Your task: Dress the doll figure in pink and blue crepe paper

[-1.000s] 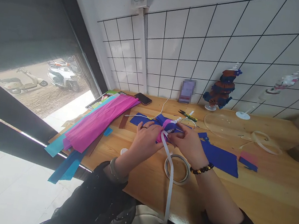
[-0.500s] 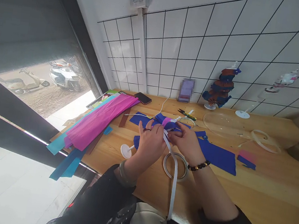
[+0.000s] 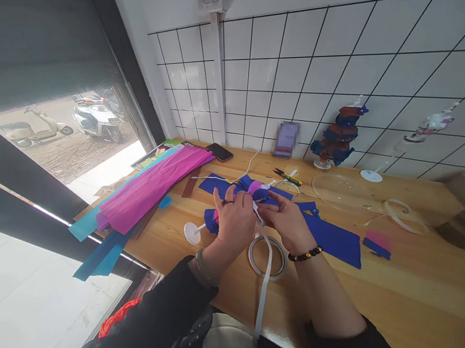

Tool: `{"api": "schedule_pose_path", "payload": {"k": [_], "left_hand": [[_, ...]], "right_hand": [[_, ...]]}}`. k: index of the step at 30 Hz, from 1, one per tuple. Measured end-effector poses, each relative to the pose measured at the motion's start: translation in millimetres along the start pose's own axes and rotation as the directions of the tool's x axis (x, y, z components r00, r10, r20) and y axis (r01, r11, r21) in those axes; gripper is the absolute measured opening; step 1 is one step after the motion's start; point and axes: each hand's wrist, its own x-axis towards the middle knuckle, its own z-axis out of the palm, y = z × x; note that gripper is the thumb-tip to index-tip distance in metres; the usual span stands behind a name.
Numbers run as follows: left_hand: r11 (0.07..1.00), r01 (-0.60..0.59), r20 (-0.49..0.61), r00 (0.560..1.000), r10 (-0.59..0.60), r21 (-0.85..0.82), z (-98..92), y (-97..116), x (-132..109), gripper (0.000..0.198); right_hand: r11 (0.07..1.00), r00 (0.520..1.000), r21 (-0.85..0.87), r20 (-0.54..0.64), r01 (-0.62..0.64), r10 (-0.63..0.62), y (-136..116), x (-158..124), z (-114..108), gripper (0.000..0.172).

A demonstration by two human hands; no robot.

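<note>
My left hand [image 3: 232, 222] is closed around a stand wrapped in blue and pink crepe paper [image 3: 255, 188]. Its round white base [image 3: 192, 234] sticks out at the lower left, and the fingers hide its middle. Close by on the right, my right hand [image 3: 292, 224] pinches at the same wrapped stand, beside the upper end of a white tape strip [image 3: 264, 286]. That strip hangs down over the table edge toward my lap. What exactly lies between the right fingertips is partly hidden. A roll of tape [image 3: 251, 256] lies flat below both hands.
Blue crepe paper [image 3: 339, 242] lies to the right, pink and teal sheets [image 3: 144, 191] to the left. Thread snips [image 3: 287, 176], a dark phone [image 3: 220, 152], a propped-up phone [image 3: 286, 140] and a finished ruffled stand [image 3: 340, 134] are toward the wall. A clear round plate [image 3: 337, 190] lies right.
My left hand has tilted slightly, baring more of the blue and pink paper near the white base. The right hand stays close at the strip's upper end. The whole view has shifted a little.
</note>
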Motion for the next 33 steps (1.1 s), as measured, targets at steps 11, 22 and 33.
{"api": "schedule_pose_path", "payload": {"k": [11, 22, 33], "left_hand": [[0.998, -0.049, -0.046, 0.998, 0.048, -0.028, 6.3, -10.5, 1.6, 0.019], [0.983, -0.170, -0.110, 0.981, 0.162, -0.067, 2.2, -25.1, 5.6, 0.019], [0.977, -0.184, -0.132, 0.977, 0.169, -0.110, -2.9, -38.8, 7.8, 0.023]], "right_hand": [[0.995, 1.000, 0.102, 0.011, -0.009, 0.008, 0.2, -2.5, -0.4, 0.081], [0.991, 1.000, 0.136, 0.026, -0.007, 0.003, 3.0, -5.6, 0.0, 0.076], [0.976, 1.000, 0.218, 0.008, -0.005, 0.003, 12.2, -1.6, 0.7, 0.062]]}}
